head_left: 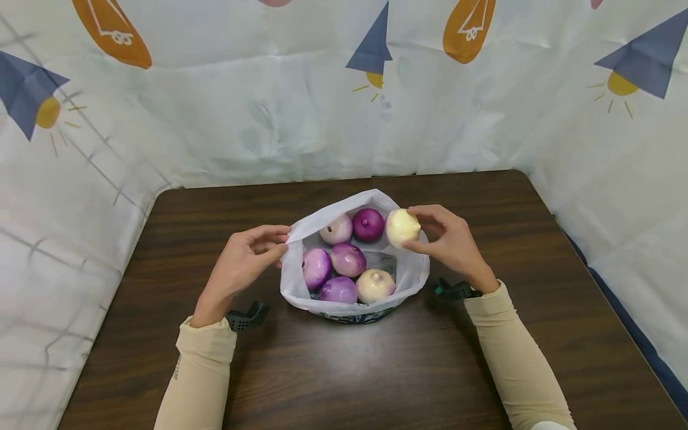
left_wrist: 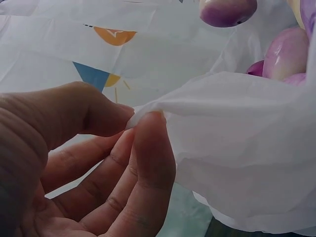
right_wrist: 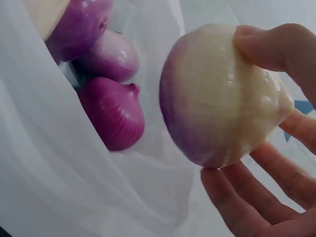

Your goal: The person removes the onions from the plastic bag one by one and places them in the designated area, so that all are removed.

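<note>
A white plastic bag (head_left: 416,272) stands on the table with its mouth spread wide. Inside it lie several onions, among them a dark purple onion (head_left: 368,225) and a pale yellow-and-purple onion (head_left: 375,286). My left hand (head_left: 247,257) pinches the bag's rim (left_wrist: 163,101) at its left side between thumb and fingertip. At the bag's right rim, my right hand (head_left: 448,239) holds a pale onion (right_wrist: 222,94) between thumb and fingers. That onion is yellowish with a purple side. The bag's wall hides parts of the lower onions.
The dark brown wooden table (head_left: 344,382) extends around the bag. Behind it hangs a white curtain (head_left: 301,119) printed with lamps and bulbs. A dark wristband device sits on each wrist, the left one (head_left: 248,316) close to the table.
</note>
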Available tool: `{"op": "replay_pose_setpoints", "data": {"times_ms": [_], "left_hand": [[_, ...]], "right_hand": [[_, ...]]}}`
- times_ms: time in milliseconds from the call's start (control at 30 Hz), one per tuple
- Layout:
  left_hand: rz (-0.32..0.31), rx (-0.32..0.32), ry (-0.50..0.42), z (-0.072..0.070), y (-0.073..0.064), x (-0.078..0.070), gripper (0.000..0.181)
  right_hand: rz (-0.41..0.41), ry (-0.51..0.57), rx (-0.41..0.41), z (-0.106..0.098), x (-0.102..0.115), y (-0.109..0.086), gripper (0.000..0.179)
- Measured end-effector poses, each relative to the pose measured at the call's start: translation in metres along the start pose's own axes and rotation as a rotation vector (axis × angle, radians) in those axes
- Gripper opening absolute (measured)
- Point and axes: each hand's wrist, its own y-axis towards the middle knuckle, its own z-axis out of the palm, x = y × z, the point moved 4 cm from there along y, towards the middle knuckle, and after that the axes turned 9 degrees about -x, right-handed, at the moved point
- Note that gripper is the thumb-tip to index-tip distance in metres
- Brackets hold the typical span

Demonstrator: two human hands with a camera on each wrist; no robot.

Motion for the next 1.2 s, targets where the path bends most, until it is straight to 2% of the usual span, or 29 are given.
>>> {"op": "replay_pose_setpoints", "data": {"times_ms": [300, 533, 1200], "left_hand": [[-0.020, 0.032, 0.031, 0.002, 0.002, -0.005, 0.037], [-0.029, 0.030, 0.005, 0.002, 0.001, -0.004, 0.035], [-0.022, 0.015, 0.014, 0.002, -0.001, 0.000, 0.034]], "right_hand": [[0.018, 0.078, -0.148, -0.020, -0.009, -0.004, 0.062], [0.023, 0.070, -0.239, -0.035, -0.015, -0.003, 0.062], [0.092, -0.009, -0.279, -0.063, -0.032, -0.010, 0.058]]}}
